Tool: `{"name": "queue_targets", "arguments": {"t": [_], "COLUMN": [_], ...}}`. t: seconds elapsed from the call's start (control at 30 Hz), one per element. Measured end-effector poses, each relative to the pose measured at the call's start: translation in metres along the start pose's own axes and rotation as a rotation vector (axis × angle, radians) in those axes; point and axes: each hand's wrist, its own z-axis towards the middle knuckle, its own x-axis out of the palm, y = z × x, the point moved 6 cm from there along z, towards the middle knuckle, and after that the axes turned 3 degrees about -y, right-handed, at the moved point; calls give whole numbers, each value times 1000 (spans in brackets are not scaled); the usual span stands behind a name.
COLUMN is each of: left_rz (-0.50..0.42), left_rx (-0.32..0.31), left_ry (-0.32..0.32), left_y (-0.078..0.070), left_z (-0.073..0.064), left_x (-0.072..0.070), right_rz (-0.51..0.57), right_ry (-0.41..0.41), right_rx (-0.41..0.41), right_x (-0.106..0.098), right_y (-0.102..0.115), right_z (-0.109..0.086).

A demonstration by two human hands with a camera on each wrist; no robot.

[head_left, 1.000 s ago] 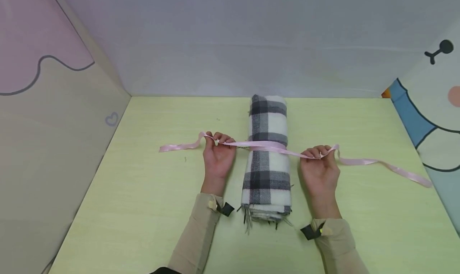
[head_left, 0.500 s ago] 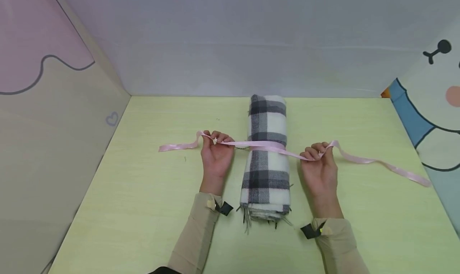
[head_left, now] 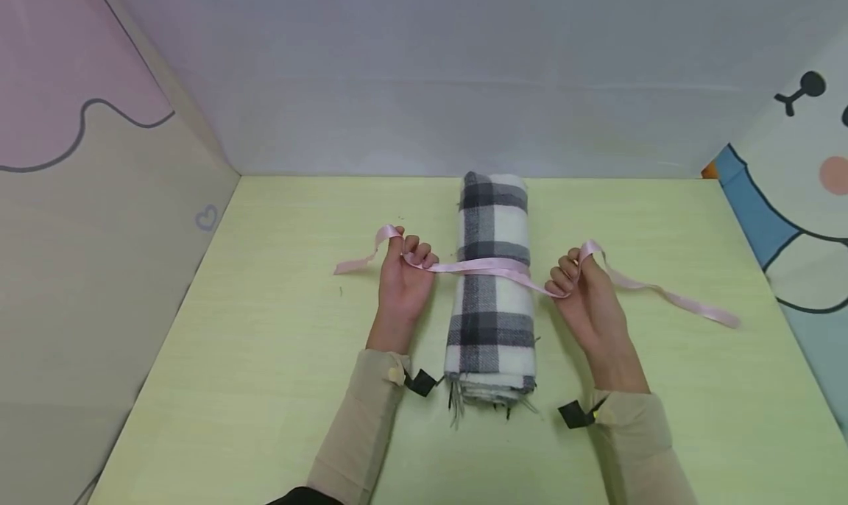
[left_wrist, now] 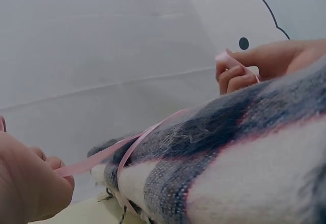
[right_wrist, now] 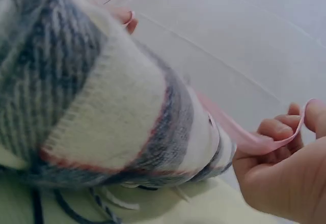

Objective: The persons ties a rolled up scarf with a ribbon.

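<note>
A pink ribbon (head_left: 493, 266) is pinched by the left hand (head_left: 405, 284) and by the right hand (head_left: 592, 306), its loose ends trailed outward past each. Between the hands, a rolled plaid cloth (head_left: 490, 332) is crossed by it on the worktop (head_left: 265, 358); the cloth's underside is hidden, and the left hand is cut off in the left wrist view.

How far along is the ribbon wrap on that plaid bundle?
Done: the plaid cloth is bundled, with pink ribbon passed around it; two strands show across its top. In hand: the left hand and right hand each grip the ribbon, one either side. Remaining: probably tying; I see no knot or bow, and ribbon trails loose beyond both hands.
</note>
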Motion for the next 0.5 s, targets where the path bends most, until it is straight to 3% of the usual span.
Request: {"name": "queue_targets", "arguments": {"t": [0.1, 0.2, 0.33, 0.5], "left_rz": [146, 280, 451, 636], "left_rx": [41, 81, 135, 215], "left_ry": [-48, -101, -131, -141], "left_y": [4, 8, 14, 20], "left_z": [0, 0, -3, -8], "left_x": [1, 3, 6, 11], "right_rz": [-290, -515, -748, -942], "right_ry": [-79, -137, -200, -231], "right_rx": [18, 40, 72, 111], "right_x": [7, 13, 21, 29], "right_y": [2, 4, 6, 7], "right_z": [1, 4, 10, 18]}}
